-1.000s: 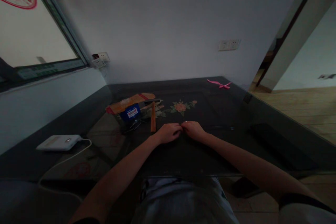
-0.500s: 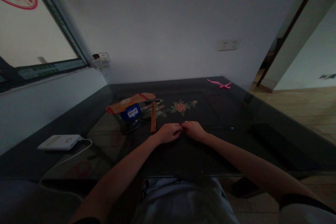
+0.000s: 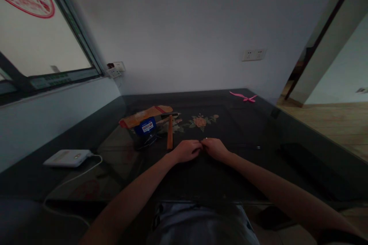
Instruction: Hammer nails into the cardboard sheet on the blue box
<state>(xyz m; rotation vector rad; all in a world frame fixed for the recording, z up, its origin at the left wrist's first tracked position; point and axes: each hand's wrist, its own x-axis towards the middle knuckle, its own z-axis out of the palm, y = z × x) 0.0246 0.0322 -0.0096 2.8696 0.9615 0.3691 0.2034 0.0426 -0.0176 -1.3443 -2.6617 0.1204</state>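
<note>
My left hand [image 3: 186, 150] and my right hand [image 3: 215, 148] rest side by side on the dark glass table [image 3: 258, 130], fingertips meeting in a pinch. A tiny bright speck [image 3: 206, 138] shows above my right fingers; I cannot make out what the fingers hold. Just left of my left hand lies a hammer with an orange wooden handle [image 3: 170, 137]. Beyond it stand a small blue box [image 3: 146, 126] and a flat cardboard packet [image 3: 145, 115].
A white power bank [image 3: 67, 157] with a white cable [image 3: 71, 178] lies at the table's left. A pink ribbon [image 3: 243, 96] lies at the far right corner. A flower pattern [image 3: 200, 121] shows under the glass. A window is at left, a doorway at right.
The view has tilted slightly, so everything sits a little lower in the picture. Both hands stay pinched together at the same spot on the table.
</note>
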